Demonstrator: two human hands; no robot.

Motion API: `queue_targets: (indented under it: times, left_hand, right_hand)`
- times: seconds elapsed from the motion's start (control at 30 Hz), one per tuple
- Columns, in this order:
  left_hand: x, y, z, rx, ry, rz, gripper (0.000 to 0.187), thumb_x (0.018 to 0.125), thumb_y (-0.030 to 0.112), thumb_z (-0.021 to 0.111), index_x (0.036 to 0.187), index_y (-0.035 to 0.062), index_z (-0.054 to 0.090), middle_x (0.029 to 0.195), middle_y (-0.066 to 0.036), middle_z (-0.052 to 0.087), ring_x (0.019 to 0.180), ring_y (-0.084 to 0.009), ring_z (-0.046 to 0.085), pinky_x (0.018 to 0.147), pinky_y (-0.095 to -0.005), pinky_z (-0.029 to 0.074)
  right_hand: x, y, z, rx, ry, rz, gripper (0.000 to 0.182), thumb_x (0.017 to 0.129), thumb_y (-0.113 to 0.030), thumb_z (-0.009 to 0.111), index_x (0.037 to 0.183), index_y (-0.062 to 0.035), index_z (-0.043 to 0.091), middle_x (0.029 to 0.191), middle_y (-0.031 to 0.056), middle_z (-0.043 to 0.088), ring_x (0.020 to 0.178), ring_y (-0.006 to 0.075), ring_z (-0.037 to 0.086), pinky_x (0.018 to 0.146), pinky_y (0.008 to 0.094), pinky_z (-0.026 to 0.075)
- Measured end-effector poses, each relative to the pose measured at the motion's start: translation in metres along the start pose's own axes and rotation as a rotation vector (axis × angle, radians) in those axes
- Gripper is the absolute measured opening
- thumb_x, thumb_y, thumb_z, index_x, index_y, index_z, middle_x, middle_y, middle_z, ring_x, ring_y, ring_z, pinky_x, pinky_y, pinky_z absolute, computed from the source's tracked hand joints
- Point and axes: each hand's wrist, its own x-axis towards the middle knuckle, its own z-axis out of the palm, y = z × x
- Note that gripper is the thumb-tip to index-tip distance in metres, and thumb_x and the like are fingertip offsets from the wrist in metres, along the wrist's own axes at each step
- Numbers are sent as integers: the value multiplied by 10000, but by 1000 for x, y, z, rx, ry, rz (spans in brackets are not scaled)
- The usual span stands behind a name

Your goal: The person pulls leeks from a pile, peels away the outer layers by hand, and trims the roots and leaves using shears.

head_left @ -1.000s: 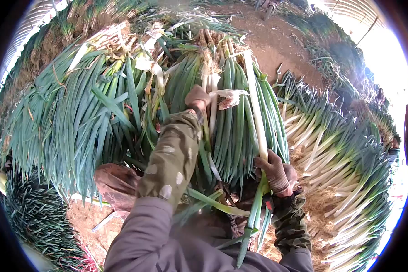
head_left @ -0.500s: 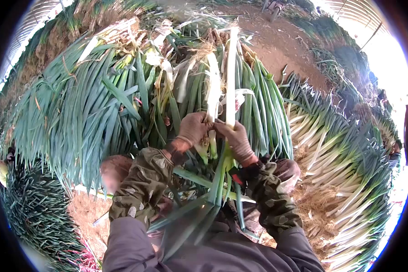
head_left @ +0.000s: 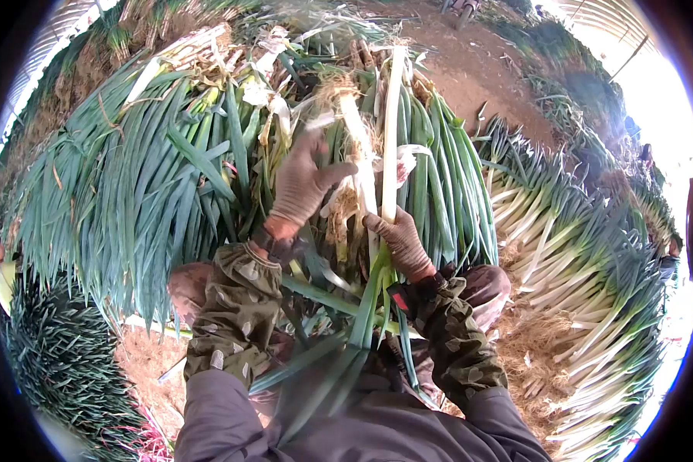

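My right hand [head_left: 402,245], in a ribbed glove, is wrapped around green onions at the tops of their white shafts. One held green onion [head_left: 393,127] is clean and white; beside it is another shaft [head_left: 356,131] with shaggy roots at its top end. Their green leaves [head_left: 362,327] hang down over my lap. My gloved left hand [head_left: 302,183] is just left of the rooted shaft, fingers apart and thumb stretched toward it. A whitish scrap [head_left: 320,121] shows blurred at its fingertips. Loose dry skin [head_left: 340,219] hangs below the left thumb.
A heap of green onions [head_left: 131,177] lies ahead and to the left, with more leaves [head_left: 446,177] behind my right hand. Rows of white-stemmed green onions [head_left: 570,308] line the right side. Dark green bundles [head_left: 61,369] stand at lower left. Bare soil [head_left: 477,69] shows at the back.
My left hand has come off the shafts, moved up and left, and opened. The rooted shaft leans slightly further left at its top. My right hand keeps its hold.
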Motion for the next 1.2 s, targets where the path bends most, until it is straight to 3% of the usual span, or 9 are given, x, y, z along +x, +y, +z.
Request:
queue_targets:
  times: [0.07,0.23,0.43,0.67,0.73,0.8,0.97,1.07,1.2]
  left_hand:
    - [11,9,-8,-111,50,206,779,791,629,778,1233,21,575,884,-17,649,718,-141,641,673,-287,564]
    - [11,13,-9,-238,-182,-181,302,888,219,763,970,-18,594,776,-60,641,572,-127,623,512,-282,488]
    - [9,13,-26,-468,-246,-319,186,897,121,675,855,-39,591,677,-103,645,549,-174,667,515,-313,502]
    - [105,-67,-117,395,507,85,155,905,220,613,924,114,723,740,-50,707,637,-147,654,586,-302,534]
    - [139,-69,-196,230,322,-442,221,944,179,575,1063,45,704,846,-123,729,728,-193,698,658,-316,575]
    - [161,-104,-221,1092,97,-160,253,968,122,551,1165,27,676,1011,-226,726,889,-319,737,758,-439,595]
    - [73,19,-110,828,5,-212,423,956,124,552,1366,44,488,993,-193,717,777,-339,714,714,-426,593]
    - [30,5,-13,330,-201,73,1068,756,339,839,1574,17,233,1371,-254,596,1031,-348,679,1048,-402,509]
    - [52,-52,71,260,-382,-216,792,745,340,831,1368,11,469,1000,-257,703,928,-434,688,845,-492,538]
  right_hand:
    - [-1,0,3,-47,16,-19,450,906,-274,794,1214,3,619,1003,7,660,874,85,589,779,251,497]
    - [-4,5,20,-65,15,-48,447,945,-240,746,1254,39,583,1047,38,675,935,108,623,856,274,517]
    - [-12,10,15,-87,12,-63,498,939,-311,754,1240,45,578,1037,46,664,932,107,612,849,273,515]
    - [-48,-21,20,-85,47,-101,334,986,-314,681,1066,-10,570,774,13,615,658,83,564,573,244,455]
    - [-58,-3,-7,-166,118,-159,306,990,-279,662,1085,-5,562,769,18,615,651,100,577,570,255,469]
    - [-56,-1,-16,-67,225,-139,285,992,-291,652,1050,-26,563,748,26,610,624,123,603,563,272,499]
    - [-29,13,-25,85,332,-30,266,977,-273,695,1046,-41,585,752,21,618,597,121,599,533,271,497]
    - [-32,13,-21,165,276,16,278,928,-226,749,1066,-32,606,768,26,629,616,137,605,576,291,512]
    - [-30,11,-24,149,256,27,264,884,-171,777,1054,-24,637,815,15,644,658,115,600,625,275,501]
